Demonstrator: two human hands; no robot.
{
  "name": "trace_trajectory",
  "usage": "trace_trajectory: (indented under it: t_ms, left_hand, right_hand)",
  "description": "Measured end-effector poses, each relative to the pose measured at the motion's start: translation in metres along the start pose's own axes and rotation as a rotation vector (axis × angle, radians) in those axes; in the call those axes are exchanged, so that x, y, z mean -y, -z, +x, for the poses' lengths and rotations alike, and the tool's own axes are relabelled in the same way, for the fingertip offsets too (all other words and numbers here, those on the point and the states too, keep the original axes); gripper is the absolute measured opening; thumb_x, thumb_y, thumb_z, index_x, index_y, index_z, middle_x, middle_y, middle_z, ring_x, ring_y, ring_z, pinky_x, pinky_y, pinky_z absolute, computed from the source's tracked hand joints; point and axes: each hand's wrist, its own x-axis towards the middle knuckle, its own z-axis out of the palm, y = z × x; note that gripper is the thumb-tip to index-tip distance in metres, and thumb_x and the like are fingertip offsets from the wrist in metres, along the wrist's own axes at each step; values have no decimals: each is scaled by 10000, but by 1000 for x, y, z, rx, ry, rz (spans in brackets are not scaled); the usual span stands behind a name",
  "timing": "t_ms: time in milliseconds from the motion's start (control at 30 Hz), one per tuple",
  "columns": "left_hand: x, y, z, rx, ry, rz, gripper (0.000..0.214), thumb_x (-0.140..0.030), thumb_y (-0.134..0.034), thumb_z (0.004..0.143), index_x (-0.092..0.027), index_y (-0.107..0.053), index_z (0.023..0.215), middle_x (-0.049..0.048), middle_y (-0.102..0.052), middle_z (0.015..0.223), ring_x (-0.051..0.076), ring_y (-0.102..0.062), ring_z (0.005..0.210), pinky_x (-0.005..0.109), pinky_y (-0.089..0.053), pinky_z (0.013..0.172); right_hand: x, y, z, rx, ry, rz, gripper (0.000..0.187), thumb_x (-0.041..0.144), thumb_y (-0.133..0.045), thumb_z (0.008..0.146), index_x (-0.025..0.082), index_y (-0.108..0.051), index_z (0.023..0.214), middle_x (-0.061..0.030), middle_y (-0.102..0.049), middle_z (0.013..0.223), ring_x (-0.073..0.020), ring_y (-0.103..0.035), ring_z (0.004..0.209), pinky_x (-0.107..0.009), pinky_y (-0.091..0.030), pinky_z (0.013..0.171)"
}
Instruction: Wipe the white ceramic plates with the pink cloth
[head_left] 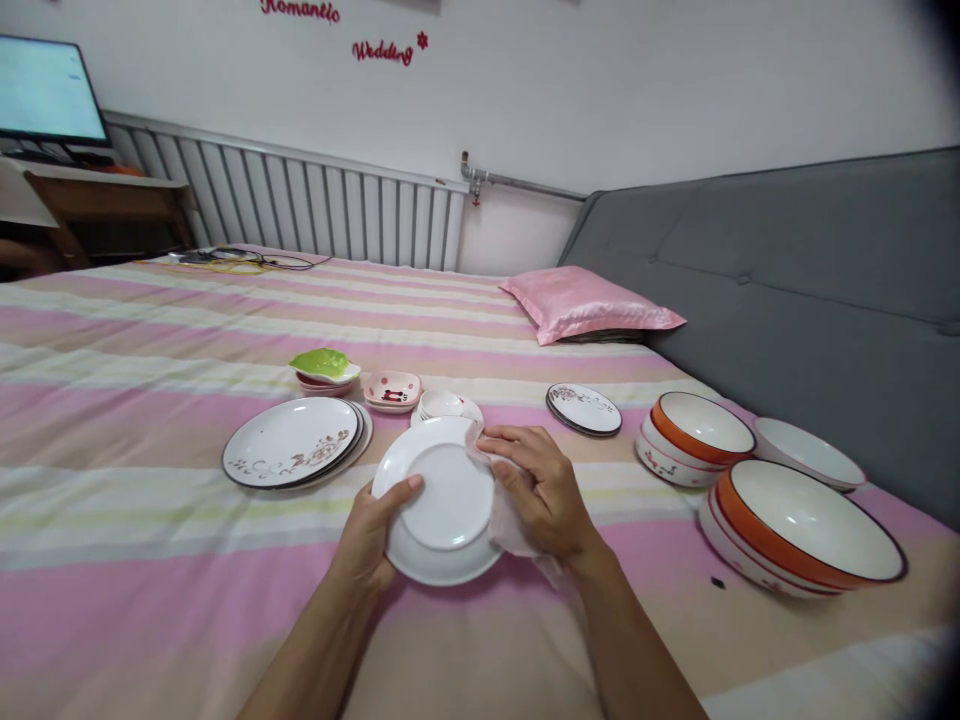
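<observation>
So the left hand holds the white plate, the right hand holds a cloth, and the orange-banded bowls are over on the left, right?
Not quite: the head view shows the orange-banded bowls on the right. The left hand does hold the white plate, the right hand a cloth.

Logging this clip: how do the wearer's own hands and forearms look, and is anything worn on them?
The left hand and right hand are ungloved. The left forearm and right forearm show no sleeves; no watch, bracelet or ring is visible.
</observation>
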Motion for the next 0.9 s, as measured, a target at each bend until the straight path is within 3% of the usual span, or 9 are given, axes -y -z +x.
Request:
trace_trajectory:
  t_ms: [100, 267, 467, 567, 900]
  left_hand:
    - [-3, 1, 2, -21, -35, -55, 475, -86, -687, 664, -99, -587, 1127, 127, -731, 846, 288, -685, 813, 395, -566, 749]
    - [-6, 3, 4, -80, -73, -149, 457, -75, -618, 724, -90, -562, 1178, 135, -728, 895, 290, -677, 867, 418, -555, 790]
    - [-10, 3, 6, -116, -47, -234, 429, -68, -574, 757, -86, -562, 1186, 137, -730, 887, 281, -678, 873, 417, -546, 812]
    - [-11, 4, 6, -92, -42, -220, 431, -70, -584, 751, -80, -563, 1182, 145, -726, 909, 286, -677, 875, 421, -547, 808]
    - [-6, 2, -6, 143, 93, 14, 323, -70, -710, 644, -56, -646, 960, 165, -727, 801, 308, -692, 734, 424, -568, 714]
  right_hand:
    - [3, -2, 0, 5, 10, 14, 262, 197, -500, 866, 272, -665, 1056, -46, -636, 1100, -202, -524, 1066, -386, -439, 906]
    - [6, -5, 0, 3, 21, 59, 235, 172, -581, 813, 293, -700, 976, -34, -648, 1046, -195, -534, 1005, -370, -464, 862]
    - [11, -4, 0, 141, 43, 166, 200, 144, -623, 777, 298, -730, 849, -12, -693, 898, -169, -575, 871, -338, -486, 778]
    - [13, 0, 1, 173, 27, 205, 164, 161, -641, 768, 294, -732, 800, -9, -706, 827, -168, -591, 831, -334, -491, 753]
    - [8, 16, 2, 14, -136, 100, 222, 148, -594, 763, 240, -650, 957, -29, -662, 939, -186, -586, 909, -333, -473, 809]
